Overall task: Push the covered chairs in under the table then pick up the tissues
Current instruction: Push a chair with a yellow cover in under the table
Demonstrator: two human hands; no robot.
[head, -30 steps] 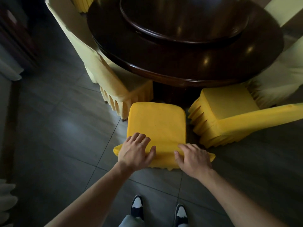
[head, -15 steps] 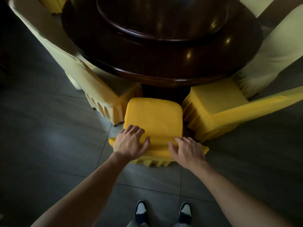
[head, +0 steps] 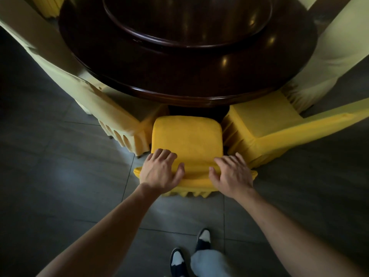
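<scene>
A bright yellow covered chair (head: pixel 187 136) stands in front of me with its seat facing the dark round table (head: pixel 179 96). The seat's far edge sits just at the table rim. My left hand (head: pixel 159 172) holds the left part of the backrest's top, fingers curled over its front. On the right part lies my right hand (head: pixel 231 174), fingers stretched flat across the fabric. No tissues are in view.
A pale yellow covered chair (head: pixel 111 114) crowds the left side and a yellow one (head: pixel 265 124) the right, both partly under the table. Another pale chair (head: pixel 319 62) stands at the far right. A raised turntable (head: pixel 187 43) tops the table. My shoes (head: pixel 203 238) are on grey floor tiles.
The chair has slid forward toward the table, both hands staying on its backrest. I have stepped after it, so the table and side chairs appear closer.
</scene>
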